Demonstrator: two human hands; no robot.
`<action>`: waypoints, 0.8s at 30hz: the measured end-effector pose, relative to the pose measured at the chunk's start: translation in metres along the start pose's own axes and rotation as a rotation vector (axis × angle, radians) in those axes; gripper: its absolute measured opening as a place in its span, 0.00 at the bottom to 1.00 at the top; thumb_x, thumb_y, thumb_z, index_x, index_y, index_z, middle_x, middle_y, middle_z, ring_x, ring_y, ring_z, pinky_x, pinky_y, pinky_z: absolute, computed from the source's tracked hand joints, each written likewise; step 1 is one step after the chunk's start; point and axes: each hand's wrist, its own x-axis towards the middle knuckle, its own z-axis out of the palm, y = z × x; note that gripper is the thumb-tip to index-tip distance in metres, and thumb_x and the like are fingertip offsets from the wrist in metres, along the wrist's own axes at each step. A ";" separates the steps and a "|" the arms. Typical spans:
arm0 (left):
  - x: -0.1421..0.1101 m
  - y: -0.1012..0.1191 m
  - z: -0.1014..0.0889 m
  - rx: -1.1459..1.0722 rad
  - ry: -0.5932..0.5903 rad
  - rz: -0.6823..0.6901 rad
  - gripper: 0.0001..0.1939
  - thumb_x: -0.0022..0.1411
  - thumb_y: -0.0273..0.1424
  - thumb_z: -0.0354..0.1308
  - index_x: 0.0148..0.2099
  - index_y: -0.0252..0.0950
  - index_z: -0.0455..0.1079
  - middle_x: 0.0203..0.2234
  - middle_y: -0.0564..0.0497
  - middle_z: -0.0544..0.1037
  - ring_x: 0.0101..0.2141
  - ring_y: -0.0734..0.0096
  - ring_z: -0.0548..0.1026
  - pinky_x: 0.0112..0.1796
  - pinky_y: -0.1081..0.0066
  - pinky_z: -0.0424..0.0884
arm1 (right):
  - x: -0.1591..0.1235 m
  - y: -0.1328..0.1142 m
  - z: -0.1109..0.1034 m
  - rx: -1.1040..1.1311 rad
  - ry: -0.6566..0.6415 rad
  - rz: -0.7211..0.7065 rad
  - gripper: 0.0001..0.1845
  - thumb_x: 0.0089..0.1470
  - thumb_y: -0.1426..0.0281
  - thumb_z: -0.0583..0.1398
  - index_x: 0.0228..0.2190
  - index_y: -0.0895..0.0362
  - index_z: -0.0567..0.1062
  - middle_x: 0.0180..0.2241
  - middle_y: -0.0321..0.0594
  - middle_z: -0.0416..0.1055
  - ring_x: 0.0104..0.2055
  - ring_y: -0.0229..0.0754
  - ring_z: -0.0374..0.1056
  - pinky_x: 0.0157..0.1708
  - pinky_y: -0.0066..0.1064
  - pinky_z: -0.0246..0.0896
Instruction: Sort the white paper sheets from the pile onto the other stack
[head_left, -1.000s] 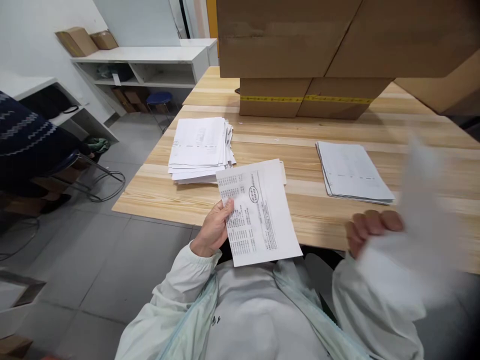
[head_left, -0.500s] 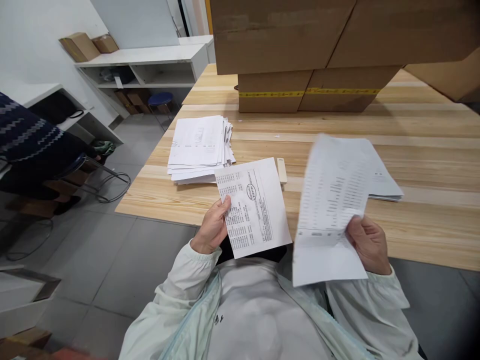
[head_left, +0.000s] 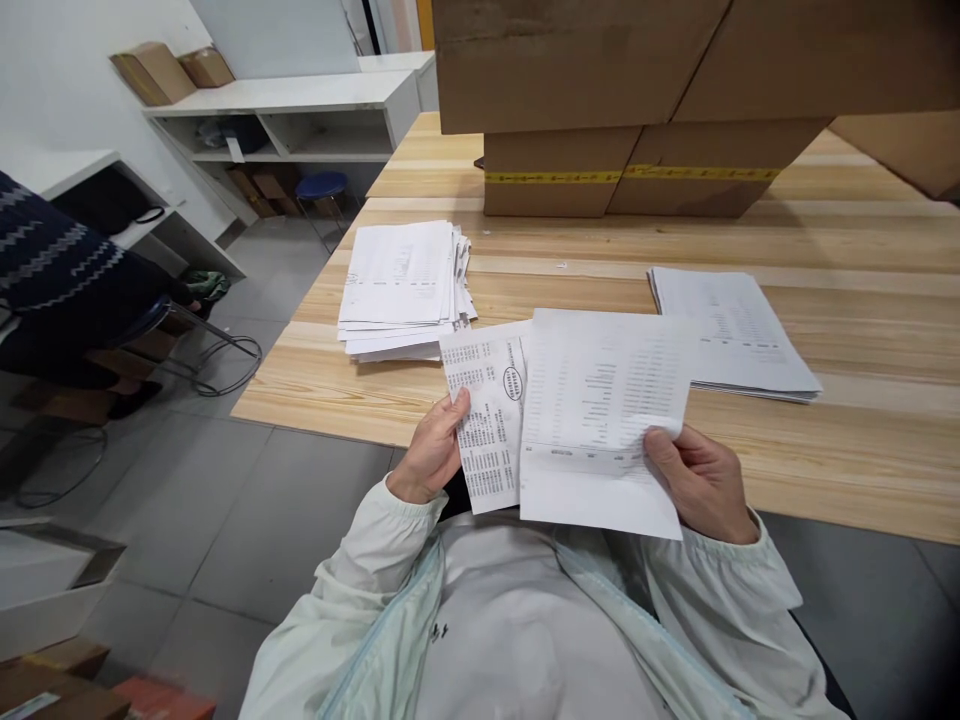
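My left hand (head_left: 433,452) pinches the left edge of a printed sheet with an oval stamp (head_left: 487,420), held over my lap at the wooden table's near edge. My right hand (head_left: 697,480) grips the right edge of a second printed sheet (head_left: 600,420), which overlaps the right part of the stamped one. A thick stack of papers (head_left: 401,290) lies on the table beyond my left hand. A thinner pile of sheets (head_left: 739,335) lies beyond my right hand.
Large cardboard boxes (head_left: 630,120) stand at the back of the wooden table (head_left: 862,440). Another person in a dark patterned sleeve (head_left: 60,270) sits at the left by a chair. White shelves (head_left: 300,125) with boxes line the far wall.
My right hand has brought its sheet from the right, in front of me, and laid it partly over the stamped sheet. My left hand has hardly moved.
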 end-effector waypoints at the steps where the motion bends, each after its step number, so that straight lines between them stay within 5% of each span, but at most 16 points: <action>1: 0.000 -0.001 0.001 0.004 -0.014 -0.003 0.17 0.63 0.36 0.65 0.50 0.30 0.77 0.47 0.40 0.82 0.56 0.52 0.75 0.61 0.56 0.68 | -0.002 -0.003 0.006 -0.026 -0.013 -0.013 0.16 0.53 0.55 0.67 0.38 0.52 0.84 0.33 0.40 0.82 0.33 0.45 0.76 0.29 0.32 0.73; 8: -0.007 -0.007 0.006 0.136 -0.116 0.026 0.23 0.60 0.45 0.66 0.49 0.32 0.79 0.44 0.41 0.83 0.51 0.53 0.79 0.56 0.58 0.72 | -0.012 -0.015 0.044 -0.209 -0.152 -0.139 0.16 0.59 0.57 0.62 0.30 0.56 0.81 0.24 0.36 0.74 0.25 0.38 0.67 0.23 0.28 0.61; 10: -0.012 0.000 0.007 0.264 -0.151 0.083 0.23 0.61 0.47 0.63 0.50 0.34 0.79 0.41 0.42 0.84 0.48 0.54 0.80 0.52 0.59 0.74 | -0.010 -0.019 0.050 -0.219 -0.034 -0.221 0.13 0.56 0.58 0.65 0.33 0.56 0.80 0.26 0.35 0.73 0.26 0.37 0.66 0.26 0.29 0.62; 14: -0.024 0.027 0.014 0.615 -0.200 0.382 0.24 0.62 0.52 0.59 0.46 0.37 0.81 0.36 0.46 0.83 0.43 0.57 0.80 0.46 0.61 0.75 | 0.004 -0.029 0.058 -0.078 0.179 -0.414 0.26 0.46 0.58 0.72 0.46 0.52 0.75 0.40 0.40 0.75 0.38 0.43 0.71 0.40 0.37 0.69; 18: -0.020 0.046 0.019 0.873 -0.231 0.597 0.26 0.63 0.54 0.56 0.43 0.37 0.81 0.34 0.48 0.82 0.39 0.59 0.78 0.44 0.62 0.74 | 0.019 -0.024 0.065 -0.094 0.081 -0.461 0.09 0.55 0.60 0.66 0.35 0.52 0.77 0.36 0.40 0.75 0.41 0.45 0.72 0.45 0.41 0.68; 24: -0.004 0.032 0.007 0.863 -0.228 0.608 0.22 0.66 0.49 0.57 0.45 0.36 0.79 0.41 0.43 0.82 0.43 0.60 0.78 0.47 0.62 0.72 | 0.026 -0.010 0.078 -0.049 0.012 -0.501 0.08 0.58 0.62 0.63 0.37 0.53 0.77 0.36 0.40 0.76 0.40 0.44 0.72 0.43 0.39 0.68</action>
